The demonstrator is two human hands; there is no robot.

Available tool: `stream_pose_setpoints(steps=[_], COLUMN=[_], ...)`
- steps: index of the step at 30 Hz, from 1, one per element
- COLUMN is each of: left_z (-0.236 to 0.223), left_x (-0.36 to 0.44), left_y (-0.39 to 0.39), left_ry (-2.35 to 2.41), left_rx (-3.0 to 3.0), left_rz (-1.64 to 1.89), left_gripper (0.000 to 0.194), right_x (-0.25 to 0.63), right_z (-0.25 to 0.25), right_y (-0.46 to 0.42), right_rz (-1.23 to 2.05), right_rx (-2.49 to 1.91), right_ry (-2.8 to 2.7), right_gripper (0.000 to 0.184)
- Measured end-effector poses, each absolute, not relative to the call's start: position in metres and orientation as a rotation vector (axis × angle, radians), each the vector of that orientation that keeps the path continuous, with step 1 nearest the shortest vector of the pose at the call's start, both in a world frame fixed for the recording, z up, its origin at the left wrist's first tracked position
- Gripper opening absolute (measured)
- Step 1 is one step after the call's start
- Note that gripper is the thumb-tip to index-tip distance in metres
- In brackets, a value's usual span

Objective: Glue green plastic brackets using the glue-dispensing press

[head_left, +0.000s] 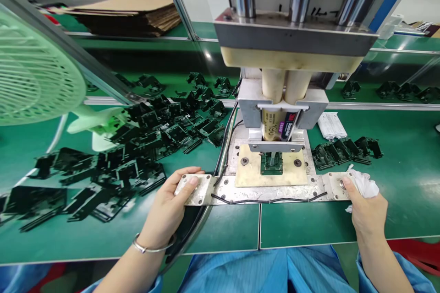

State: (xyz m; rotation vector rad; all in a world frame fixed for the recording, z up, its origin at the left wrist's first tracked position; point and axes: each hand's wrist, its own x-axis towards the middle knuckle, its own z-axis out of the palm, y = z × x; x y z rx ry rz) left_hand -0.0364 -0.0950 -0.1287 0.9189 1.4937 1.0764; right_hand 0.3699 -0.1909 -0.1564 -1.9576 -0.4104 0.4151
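My left hand is wrapped around the left metal button block of a bench press, thumb on its top. On the opposite side, the thumb of my right hand rests on the button of the right block. A crumpled white tissue is held in that hand's fingers. Between the hands, a small dark plastic part sits in the cream fixture plate. Directly above it stands a labelled twin-barrel adhesive cartridge in a metal holder, its narrow tip over the part.
Many black plastic parts are heaped at left, near a green fan. Several more lie at right beside white cartridges. Black cables run beside the press. Cardboard sheets are stacked on the shelf behind.
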Motion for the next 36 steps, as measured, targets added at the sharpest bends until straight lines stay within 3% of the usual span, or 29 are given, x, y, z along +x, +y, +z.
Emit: stream_pose_setpoints(steps=[15, 28, 33, 36], left_z=[-0.123, -0.132, -0.096, -0.067], left_x=[-0.032, -0.042, -0.029, 0.002], left_y=[-0.096, -0.097, -0.094, -0.083], left_ry=[1.484, 1.508, 1.814, 1.659], left_rx=[0.895, 1.043, 1.481, 1.694], left_rz=[1.087, 1.007, 0.926, 0.853], left_gripper=[0.064, 0.066, 0.071, 0.082], right_x=[0.368, 0.375, 0.37, 0.37], right_z=[-0.154, -0.157, -0.153, -0.152], right_y=[-0.191, -0.191, -0.191, -0.192], right_rz=[0.403, 0.482, 0.472, 0.489], right_rx=[-1.935, -2.084, -2.029, -2.031], right_ry=[-0.435, -0.353, -0.365, -0.335], right_gripper=[0.064, 0.073, 0.07, 0.076])
